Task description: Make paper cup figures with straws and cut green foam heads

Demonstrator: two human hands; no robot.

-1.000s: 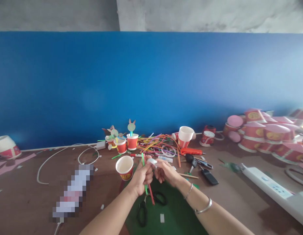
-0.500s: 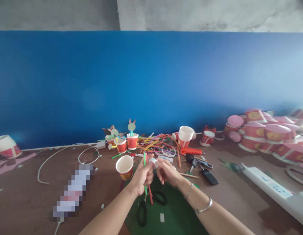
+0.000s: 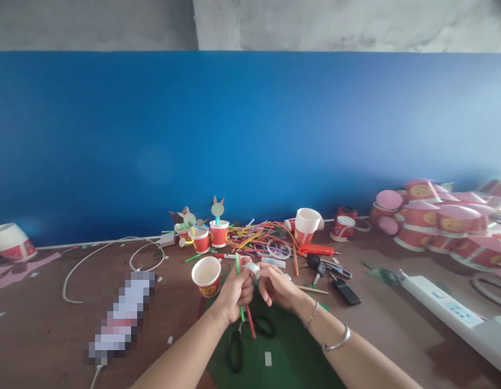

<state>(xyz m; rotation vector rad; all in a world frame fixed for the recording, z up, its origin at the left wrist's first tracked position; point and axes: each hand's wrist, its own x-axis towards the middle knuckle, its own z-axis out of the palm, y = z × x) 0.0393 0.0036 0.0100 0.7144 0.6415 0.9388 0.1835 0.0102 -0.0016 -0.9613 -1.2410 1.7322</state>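
Closed in a fist, my left hand (image 3: 234, 292) holds a green straw (image 3: 238, 263) and a red straw (image 3: 250, 321), both standing nearly upright. A small roll of clear tape (image 3: 252, 269) sits between my two hands, against the left thumb. My right hand (image 3: 279, 285) has its fingers bent and pinched at the roll's right side; a strip of tape cannot be made out. Below the hands, black-handled scissors (image 3: 235, 351) lie on a green mat (image 3: 295, 351). A paper cup (image 3: 207, 276) stands just left of my left hand.
Loose coloured straws (image 3: 254, 235) lie at the back, beside cups with paper rabbit heads (image 3: 217, 209). A stacked cup (image 3: 307, 224), an orange-red cutter (image 3: 316, 249) and keys (image 3: 321, 270) are to the right. Farther right are a power strip (image 3: 440, 302) and pink-topped cups (image 3: 420, 221).
The straws have tilted slightly, their lower ends shifting a little to the right. Both hands stay almost in place around the tape roll.
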